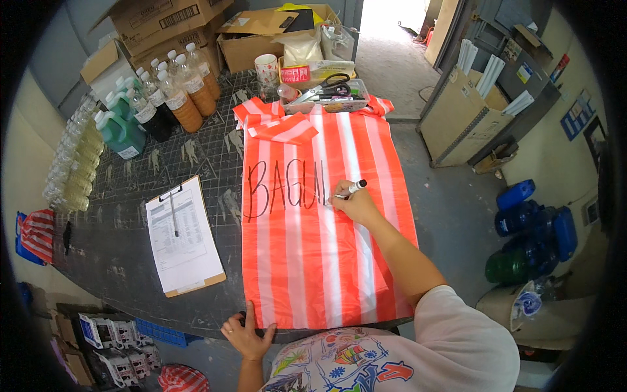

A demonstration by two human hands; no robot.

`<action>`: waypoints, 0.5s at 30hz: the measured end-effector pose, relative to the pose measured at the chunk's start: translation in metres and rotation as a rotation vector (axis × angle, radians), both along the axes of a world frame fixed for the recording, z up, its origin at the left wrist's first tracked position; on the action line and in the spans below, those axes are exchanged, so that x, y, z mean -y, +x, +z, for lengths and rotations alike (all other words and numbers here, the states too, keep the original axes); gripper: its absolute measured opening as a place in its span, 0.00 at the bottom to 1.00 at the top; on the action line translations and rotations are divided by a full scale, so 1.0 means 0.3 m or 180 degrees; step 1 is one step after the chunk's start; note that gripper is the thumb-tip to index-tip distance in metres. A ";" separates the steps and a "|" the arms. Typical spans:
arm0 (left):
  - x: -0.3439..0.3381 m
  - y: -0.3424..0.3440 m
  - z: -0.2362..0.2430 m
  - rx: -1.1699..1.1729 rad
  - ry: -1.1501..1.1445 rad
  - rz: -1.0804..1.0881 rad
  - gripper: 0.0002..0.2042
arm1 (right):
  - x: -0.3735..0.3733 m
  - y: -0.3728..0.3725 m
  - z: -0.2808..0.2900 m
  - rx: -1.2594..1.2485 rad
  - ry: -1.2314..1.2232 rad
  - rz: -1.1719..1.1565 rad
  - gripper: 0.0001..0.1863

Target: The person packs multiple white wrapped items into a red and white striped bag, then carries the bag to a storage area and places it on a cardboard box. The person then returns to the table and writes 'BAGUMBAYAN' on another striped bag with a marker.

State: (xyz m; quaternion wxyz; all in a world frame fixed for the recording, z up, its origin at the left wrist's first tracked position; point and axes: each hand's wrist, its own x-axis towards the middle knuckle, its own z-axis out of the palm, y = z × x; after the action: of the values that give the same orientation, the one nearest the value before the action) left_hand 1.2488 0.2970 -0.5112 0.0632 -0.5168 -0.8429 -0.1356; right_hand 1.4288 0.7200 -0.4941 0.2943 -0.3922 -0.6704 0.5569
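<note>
A plastic carrier bag (313,261) with red-orange and white stripes lies spread flat on the dark table. Large handwritten black letters (285,189) run across its upper half. My right hand (356,206) grips a white marker with a dark end (356,186), its writing end at the last letter; the tip is hidden by the fingers. My left hand (249,334) rests at the bag's near left corner, thumb and forefinger spread against its edge. Tucked in the curled fingers is a small black cap-like thing (242,318), partly hidden.
Left of the bag lies a clipboard (186,242) with paper and a pen. Bottles of brown and dark liquid (183,108) and green jugs (121,134) stand far left. A tray with scissors (326,90) sits beyond the bag. Blue containers (529,222) stand on the floor at right.
</note>
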 end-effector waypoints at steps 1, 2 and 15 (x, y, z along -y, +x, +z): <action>0.000 0.000 -0.001 -0.0019 -0.0011 -0.0010 0.42 | 0.001 -0.001 0.003 0.0007 -0.0075 -0.0095 0.12; 0.000 -0.001 -0.001 -0.0044 -0.0019 -0.0021 0.42 | -0.011 -0.008 0.007 -0.0143 -0.0079 -0.0103 0.11; 0.001 -0.010 0.001 -0.0087 0.0013 -0.0079 0.42 | -0.304 -0.150 -0.009 0.0138 0.1057 -0.0662 0.12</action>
State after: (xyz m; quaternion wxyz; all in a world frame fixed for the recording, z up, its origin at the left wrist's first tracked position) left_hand 1.2459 0.2967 -0.5111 0.0741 -0.5290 -0.8352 -0.1311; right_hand 1.3838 0.8111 -0.4967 0.3963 -0.4173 -0.7152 0.3966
